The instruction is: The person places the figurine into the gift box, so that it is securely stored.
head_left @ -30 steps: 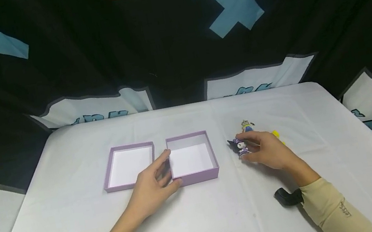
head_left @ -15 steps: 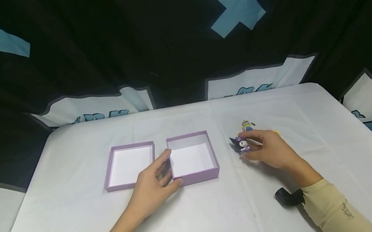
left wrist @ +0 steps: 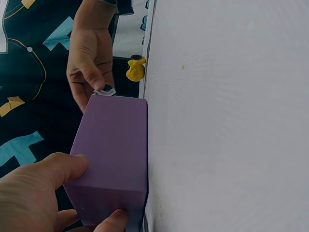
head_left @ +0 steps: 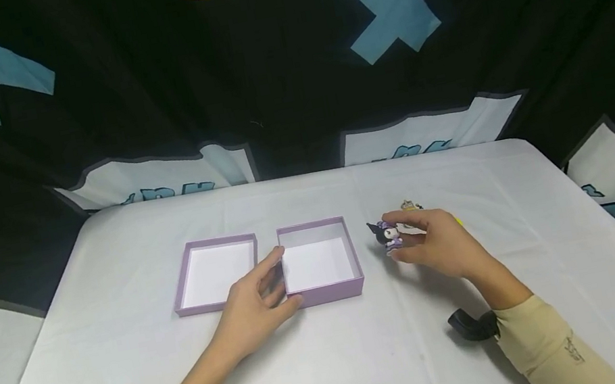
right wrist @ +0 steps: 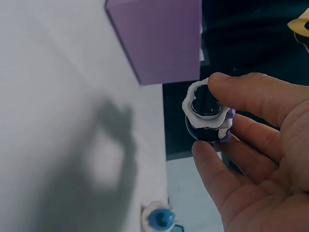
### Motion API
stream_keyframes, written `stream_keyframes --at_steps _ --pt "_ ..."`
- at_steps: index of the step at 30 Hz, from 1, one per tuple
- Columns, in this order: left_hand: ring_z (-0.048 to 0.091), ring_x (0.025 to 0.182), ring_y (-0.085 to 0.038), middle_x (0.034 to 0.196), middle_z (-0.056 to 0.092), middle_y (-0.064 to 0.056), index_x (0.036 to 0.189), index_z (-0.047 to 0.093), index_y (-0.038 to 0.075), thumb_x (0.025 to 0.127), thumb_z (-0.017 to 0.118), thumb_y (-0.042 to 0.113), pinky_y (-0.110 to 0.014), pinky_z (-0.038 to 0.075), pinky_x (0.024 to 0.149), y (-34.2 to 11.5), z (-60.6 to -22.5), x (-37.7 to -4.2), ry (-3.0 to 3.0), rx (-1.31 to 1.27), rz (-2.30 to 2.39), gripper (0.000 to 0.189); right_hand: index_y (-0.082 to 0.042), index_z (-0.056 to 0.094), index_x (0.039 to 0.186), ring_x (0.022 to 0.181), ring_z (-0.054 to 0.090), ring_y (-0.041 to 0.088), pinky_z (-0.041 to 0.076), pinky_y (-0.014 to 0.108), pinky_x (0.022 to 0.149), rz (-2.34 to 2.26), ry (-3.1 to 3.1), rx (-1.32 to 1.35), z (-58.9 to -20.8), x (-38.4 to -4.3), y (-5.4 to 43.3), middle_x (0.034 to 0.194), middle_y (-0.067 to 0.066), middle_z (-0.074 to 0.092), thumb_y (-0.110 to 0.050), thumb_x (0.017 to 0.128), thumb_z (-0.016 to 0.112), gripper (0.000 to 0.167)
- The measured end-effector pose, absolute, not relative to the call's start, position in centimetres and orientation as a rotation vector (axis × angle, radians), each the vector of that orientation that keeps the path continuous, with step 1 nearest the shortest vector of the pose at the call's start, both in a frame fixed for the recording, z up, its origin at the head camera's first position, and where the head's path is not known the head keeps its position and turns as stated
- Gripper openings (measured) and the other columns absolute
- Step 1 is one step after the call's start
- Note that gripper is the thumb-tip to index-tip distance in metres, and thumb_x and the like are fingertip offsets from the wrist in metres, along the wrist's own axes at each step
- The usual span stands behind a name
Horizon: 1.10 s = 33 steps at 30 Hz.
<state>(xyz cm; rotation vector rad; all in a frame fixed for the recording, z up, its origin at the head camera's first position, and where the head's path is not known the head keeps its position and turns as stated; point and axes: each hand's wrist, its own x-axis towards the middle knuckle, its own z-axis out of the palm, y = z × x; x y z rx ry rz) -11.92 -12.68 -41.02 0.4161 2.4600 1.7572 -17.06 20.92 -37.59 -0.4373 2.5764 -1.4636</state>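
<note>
My left hand (head_left: 253,304) grips the left side of an open purple box (head_left: 334,292) with a white inside. In the left wrist view the thumb lies on one wall of the box and fingers curl at its corner. My right hand (head_left: 440,241) pinches a small black, white and purple figurine (head_left: 389,237) between thumb and fingers, to the right of the box. The right wrist view shows the figurine's underside, a white scalloped base (right wrist: 189,104) with a dark middle, held above the table with its shadow apart from it.
Left of the box lies a shallow purple-rimmed lid (head_left: 219,273), white side up. Another small figurine (head_left: 410,205) stands behind the right hand. A yellow toy (left wrist: 135,71) shows beyond the box in the left wrist view. Dark patterned cloth (head_left: 289,85) hangs behind the white table (head_left: 344,364).
My right hand has lifted the black and purple figurine off the table and shifted it slightly left, toward the box. The left hand stays at the box.
</note>
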Motion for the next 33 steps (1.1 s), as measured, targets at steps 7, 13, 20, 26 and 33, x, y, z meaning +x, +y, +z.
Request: stream_keyframes --at_steps 7,13,20,26,33 --pt "0.037 0.136 -0.031 0.156 0.029 -0.007 0.150 0.038 0.012 0.080 0.082 0.010 -0.026 0.051 0.095 -12.8 -41.0 -11.9 2.467 0.417 1.745 0.083 -0.012 0.065 0.127 0.116 0.060 0.025 0.054 0.027 0.093 -1.447 2.631 -0.524 -36.2 -17.0 19.7 0.131 0.005 0.060 -0.007 0.077 0.083 0.053" --pt "0.036 0.137 -0.030 0.156 0.029 -0.006 0.150 0.038 0.012 0.080 0.081 0.009 -0.026 0.050 0.095 -12.9 -41.1 -12.0 2.462 0.422 1.757 0.083 -0.011 0.065 0.126 0.108 0.065 0.022 0.054 0.029 0.092 -1.453 2.634 -0.554 -35.0 -16.6 18.2 0.131 0.004 0.059 -0.005 0.076 0.083 0.054" --pt "0.036 0.137 -0.030 0.156 0.029 -0.006 0.150 0.038 0.012 0.080 0.081 0.009 -0.025 0.050 0.095 -12.7 -41.1 -11.9 2.443 0.404 1.769 0.082 -0.010 0.064 0.127 0.112 0.063 0.020 0.055 0.030 0.091 -1.416 2.636 -0.583 -34.6 -16.3 16.5 0.132 0.001 0.059 -0.003 0.077 0.081 0.054" --pt "0.036 0.137 -0.030 0.156 0.029 -0.007 0.150 0.038 0.012 0.080 0.081 0.009 -0.026 0.050 0.096 -12.7 -41.1 -11.9 2.445 0.401 1.769 0.083 -0.012 0.065 0.127 0.114 0.061 0.017 0.055 0.030 0.091 -1.415 2.611 -0.622 -34.8 -16.1 15.1 0.132 -0.001 0.058 -0.005 0.076 0.083 0.054" --pt "0.038 0.136 -0.030 0.155 0.031 -0.006 0.150 0.039 0.011 0.080 0.081 0.009 -0.027 0.051 0.095 -12.6 -41.2 -12.0 2.459 0.396 1.762 0.081 -0.013 0.067 0.123 0.117 0.058 0.016 0.055 0.030 0.092 -1.382 2.606 -0.707 -35.1 -16.1 13.4 0.130 -0.002 0.060 -0.005 0.075 0.083 0.051"
